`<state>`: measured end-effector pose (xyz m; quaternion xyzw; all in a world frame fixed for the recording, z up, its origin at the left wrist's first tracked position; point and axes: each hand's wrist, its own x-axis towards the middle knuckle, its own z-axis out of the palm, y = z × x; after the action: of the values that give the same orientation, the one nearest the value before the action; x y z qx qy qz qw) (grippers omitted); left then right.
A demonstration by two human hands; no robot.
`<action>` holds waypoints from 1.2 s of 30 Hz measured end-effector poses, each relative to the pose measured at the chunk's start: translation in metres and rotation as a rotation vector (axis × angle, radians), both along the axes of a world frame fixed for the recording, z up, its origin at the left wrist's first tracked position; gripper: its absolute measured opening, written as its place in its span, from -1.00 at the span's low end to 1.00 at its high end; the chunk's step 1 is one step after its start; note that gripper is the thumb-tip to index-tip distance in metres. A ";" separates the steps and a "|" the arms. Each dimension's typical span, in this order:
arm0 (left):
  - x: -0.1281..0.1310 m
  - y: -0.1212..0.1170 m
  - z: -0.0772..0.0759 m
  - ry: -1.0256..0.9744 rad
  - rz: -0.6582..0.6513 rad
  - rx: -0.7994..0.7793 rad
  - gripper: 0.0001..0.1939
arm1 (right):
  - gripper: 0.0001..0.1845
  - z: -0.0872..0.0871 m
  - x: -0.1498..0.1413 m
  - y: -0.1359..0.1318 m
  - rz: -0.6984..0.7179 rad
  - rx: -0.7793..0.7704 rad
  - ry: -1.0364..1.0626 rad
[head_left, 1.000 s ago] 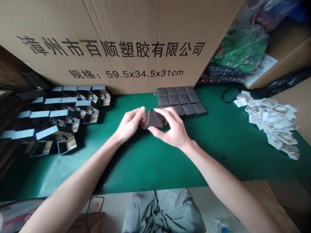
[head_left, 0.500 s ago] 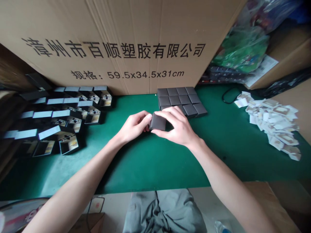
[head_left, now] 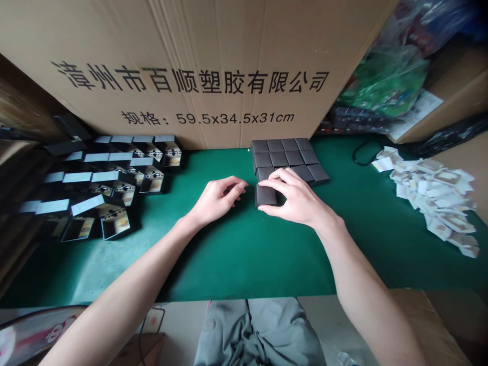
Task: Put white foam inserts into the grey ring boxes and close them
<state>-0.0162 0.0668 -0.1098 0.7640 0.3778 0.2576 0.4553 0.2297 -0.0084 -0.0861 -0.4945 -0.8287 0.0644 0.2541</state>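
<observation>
A small closed dark box [head_left: 266, 195] stands on the green tabletop, at the front left of a block of similar boxes. My right hand [head_left: 295, 195] is closed on this box, thumb at its near side and fingers over the far side. My left hand [head_left: 221, 197] is just left of it, not touching it, with loosely curled fingers and nothing in them. Behind the right hand, the dark closed boxes [head_left: 282, 152] sit in tight rows, partly covered by the fingers.
Rows of open dark boxes [head_left: 116, 223] with pale linings stand on the left. A heap of small white pieces [head_left: 434, 190] lies at the right. A large cardboard carton [head_left: 213, 46] rises behind the green tabletop [head_left: 236, 259]. Plastic bags [head_left: 396, 76] are at the back right.
My right hand has carried the dark box a little right, to the front of the closed boxes. My left hand has let go of it. The view has shifted slightly.
</observation>
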 end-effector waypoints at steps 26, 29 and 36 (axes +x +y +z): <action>0.001 -0.009 0.021 0.125 -0.202 0.109 -0.50 | -0.48 0.001 -0.002 -0.002 -0.019 -0.024 -0.030; 0.001 -0.010 0.024 0.161 -0.208 0.085 -0.48 | -0.45 0.000 -0.001 -0.003 -0.016 -0.035 -0.020; 0.002 -0.010 0.023 0.172 -0.234 0.097 -0.50 | -0.36 0.000 -0.002 -0.004 -0.019 -0.026 -0.059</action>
<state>-0.0144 0.0564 -0.0872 0.8431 0.3110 0.1542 0.4106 0.2272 -0.0121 -0.0865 -0.5074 -0.8302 0.0581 0.2236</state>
